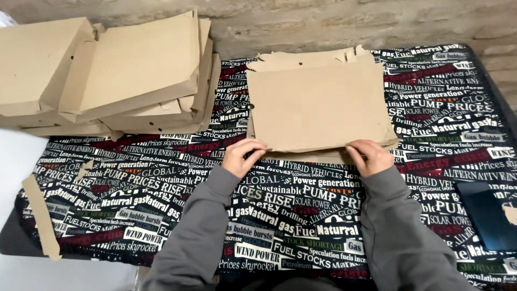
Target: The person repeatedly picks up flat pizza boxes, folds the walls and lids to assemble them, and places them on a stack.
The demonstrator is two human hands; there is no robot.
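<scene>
From my remote seat I saw both hands at the near edge of a flat cardboard sheet (318, 105) lying on top of a small stack (301, 156) of similar sheets in the middle of the table. The left hand (242, 156) pinched the sheet's near left corner, fingers curled around the edge. The right hand (369, 156) gripped the near right corner the same way, thumb on top. Both grey sleeves (204, 226) reached forward over the printed tablecloth (134, 205). A pile of folded boxes (107, 75) sat well apart at the far left, cardboard scraps (42, 215) lay at the left edge, and a dark phone (487, 215) rested at the right.
</scene>
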